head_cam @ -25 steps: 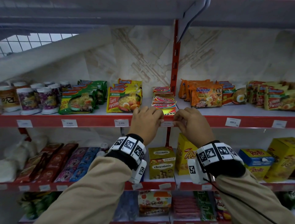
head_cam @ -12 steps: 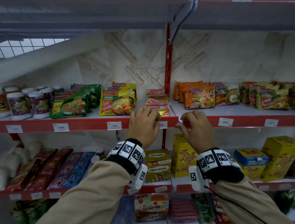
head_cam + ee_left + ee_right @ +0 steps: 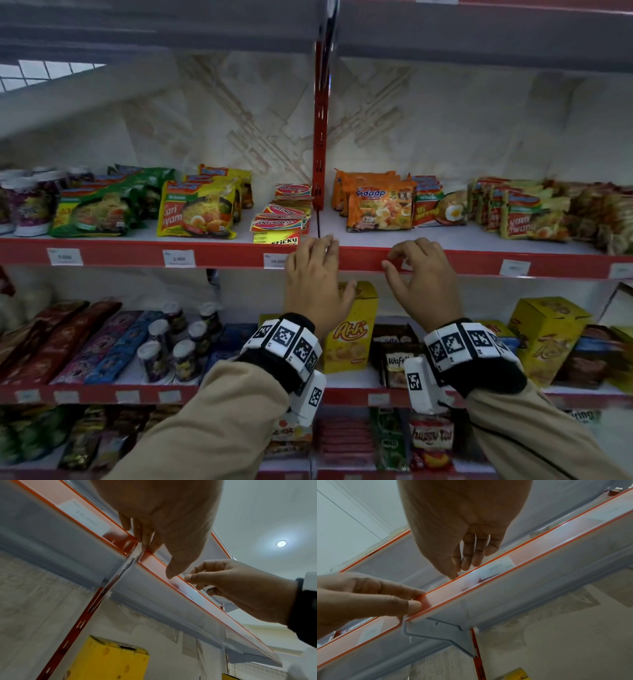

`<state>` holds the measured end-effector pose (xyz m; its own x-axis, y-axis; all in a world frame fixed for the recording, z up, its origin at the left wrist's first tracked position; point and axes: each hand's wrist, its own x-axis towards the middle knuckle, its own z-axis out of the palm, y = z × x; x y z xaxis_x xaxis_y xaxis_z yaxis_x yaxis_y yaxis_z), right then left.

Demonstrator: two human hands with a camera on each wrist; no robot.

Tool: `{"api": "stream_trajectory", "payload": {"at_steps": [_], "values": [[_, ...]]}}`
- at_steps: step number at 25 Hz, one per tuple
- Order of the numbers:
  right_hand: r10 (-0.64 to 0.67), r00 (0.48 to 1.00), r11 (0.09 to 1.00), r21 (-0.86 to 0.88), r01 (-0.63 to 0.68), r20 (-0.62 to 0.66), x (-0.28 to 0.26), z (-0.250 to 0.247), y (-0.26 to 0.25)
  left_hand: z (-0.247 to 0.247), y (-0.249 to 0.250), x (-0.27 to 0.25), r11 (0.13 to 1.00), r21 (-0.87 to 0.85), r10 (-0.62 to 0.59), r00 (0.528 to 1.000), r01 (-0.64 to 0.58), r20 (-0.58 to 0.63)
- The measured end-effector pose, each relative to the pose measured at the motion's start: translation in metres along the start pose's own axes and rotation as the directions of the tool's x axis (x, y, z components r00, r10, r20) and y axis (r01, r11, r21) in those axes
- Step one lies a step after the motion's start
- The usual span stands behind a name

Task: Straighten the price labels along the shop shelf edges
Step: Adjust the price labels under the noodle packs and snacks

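Note:
A red price strip point(image 3: 479, 262) runs along the noodle shelf's front edge. My right hand point(image 3: 394, 260) has curled fingers over the strip's top lip and its thumb on the front. It pinches the lip just left of a tilted white label point(image 3: 496, 568), which the hand mostly hides in the head view. My left hand point(image 3: 320, 251) lies with fairly straight fingers on the strip's end point(image 3: 419, 601) where two shelf sections meet. The label "10.000" point(image 3: 274, 260) sits just left of it. Another label point(image 3: 513, 267) is further right.
Noodle packs point(image 3: 380, 205) stand close behind the edge. A red upright post point(image 3: 320, 137) rises behind the left hand. A yellow snack box point(image 3: 352, 325) and other goods fill the shelf below. A grey shelf point(image 3: 171, 27) hangs overhead.
Both hands have shifted right along the edge. The left hand left the "10.000" label for the section joint. The right hand moved from the joint to the tilted label.

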<state>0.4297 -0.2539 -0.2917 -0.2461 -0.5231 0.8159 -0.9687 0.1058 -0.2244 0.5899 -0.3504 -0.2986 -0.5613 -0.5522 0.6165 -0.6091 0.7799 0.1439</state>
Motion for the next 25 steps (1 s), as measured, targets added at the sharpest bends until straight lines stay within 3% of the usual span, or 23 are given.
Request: {"api": "stream_trajectory", "payload": {"at_steps": [4,10,15,18,21,25], "values": [[-0.03,0.999,0.998,0.061,0.029,0.015,-0.003,-0.001,0.008,0.004,0.017,-0.012,0.987,0.039,-0.156,0.988,0.157,-0.023],[-0.107,0.994,0.984,0.147,0.102,0.025,-0.001,0.001,0.012,0.003,0.029,-0.014,0.967,0.005,-0.252,0.965,0.253,-0.071],[-0.17,0.983,0.982,0.097,0.163,0.069,0.008,0.003,0.014,0.004,0.03,-0.016,0.971,-0.027,-0.241,0.965,0.239,-0.107],[-0.184,0.978,0.982,0.065,0.178,0.096,0.008,0.008,0.012,0.007,0.037,-0.017,0.953,-0.111,-0.293,0.95,0.281,-0.108],[-0.173,0.981,0.984,0.051,0.169,0.087,0.007,0.011,0.012,0.005,0.044,-0.017,0.929,-0.2,-0.339,0.932,0.31,-0.128],[-0.179,0.983,0.983,0.047,0.177,0.048,0.008,0.017,0.008,0.001,0.041,-0.021,0.933,-0.196,-0.332,0.932,0.302,-0.145]]}}
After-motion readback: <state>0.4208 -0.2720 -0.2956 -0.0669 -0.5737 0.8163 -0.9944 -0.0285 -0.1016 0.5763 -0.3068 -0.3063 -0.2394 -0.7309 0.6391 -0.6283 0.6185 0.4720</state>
